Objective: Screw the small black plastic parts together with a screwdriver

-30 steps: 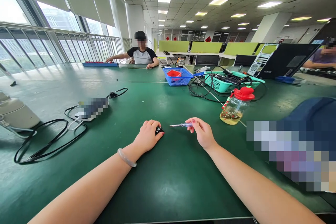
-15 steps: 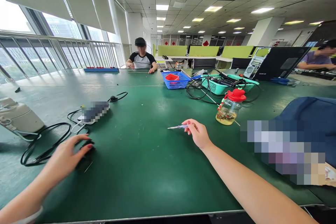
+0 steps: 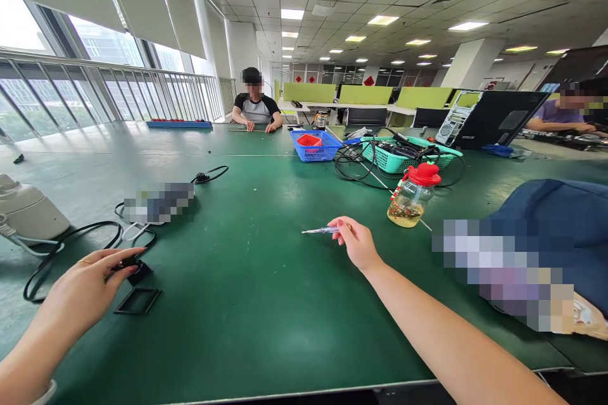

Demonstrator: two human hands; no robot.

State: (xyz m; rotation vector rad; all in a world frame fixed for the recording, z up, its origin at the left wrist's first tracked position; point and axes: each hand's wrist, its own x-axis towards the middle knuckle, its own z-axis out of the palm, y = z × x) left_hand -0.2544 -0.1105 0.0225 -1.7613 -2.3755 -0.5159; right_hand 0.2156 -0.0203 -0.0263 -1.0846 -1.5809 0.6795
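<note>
Your left hand (image 3: 83,285) is low over the near left of the table (image 3: 247,329), palm down, thumb and index part-spread with a black block (image 3: 140,273) between them. Firm grip or light touch: cannot tell; the fingers cover part of it. A black frame (image 3: 153,302) lies flat on the tabletop just beside the block, on the side nearer you. A black cord (image 3: 99,224) loops behind that hand.

Your right hand (image 3: 356,243) is near mid-table, fingers closed in a pinch on the handle of a screwdriver (image 3: 320,230). The shaft points left, roughly level. Whether the tip touches the tabletop: cannot tell.

A red-lidded jar (image 3: 411,202), part-filled, stands upright beyond and right of your right hand. Farther off, a blue basket (image 3: 316,150) sits left of a green basket (image 3: 389,161). A co-worker (image 3: 256,107) sits at the far end.
</note>
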